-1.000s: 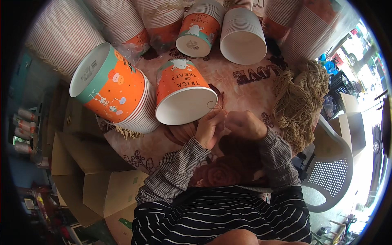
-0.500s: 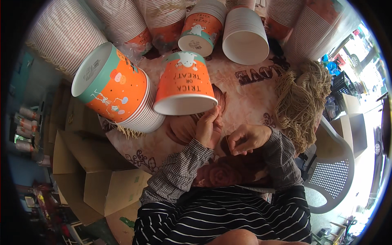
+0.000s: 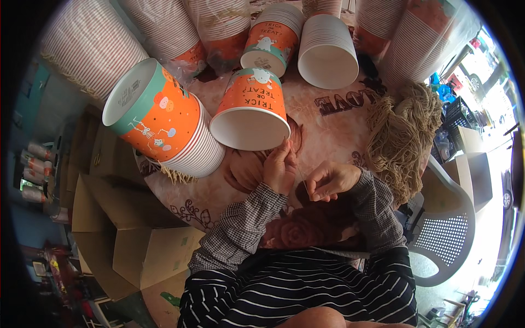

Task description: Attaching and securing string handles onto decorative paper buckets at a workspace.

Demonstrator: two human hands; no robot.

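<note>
An orange and green paper bucket (image 3: pixel 252 98) lies on its side in front of me, its white open mouth turned toward me. At the right end of its rim, my left hand (image 3: pixel 280 165) is closed in a pinch, fingertips at or just below the edge. A thin string (image 3: pixel 301 176) runs from there to my right hand (image 3: pixel 331 181), whose thumb and fingers are pressed together on it. Whether the left fingers also grip the rim is hard to see. Left of the bucket lies a stack of similar buckets (image 3: pixel 164 117).
A heap of tan string (image 3: pixel 404 142) lies at the table's right side. Other bucket stacks line the far edge, one stack (image 3: pixel 328 52) with its mouth toward me, several in clear plastic. An open cardboard box (image 3: pixel 131 240) stands at lower left, a grey plastic chair (image 3: pixel 445 229) at right.
The bucket has tipped so that more of its inside faces me. My right hand has risen slightly, while my left hand stays by the rim.
</note>
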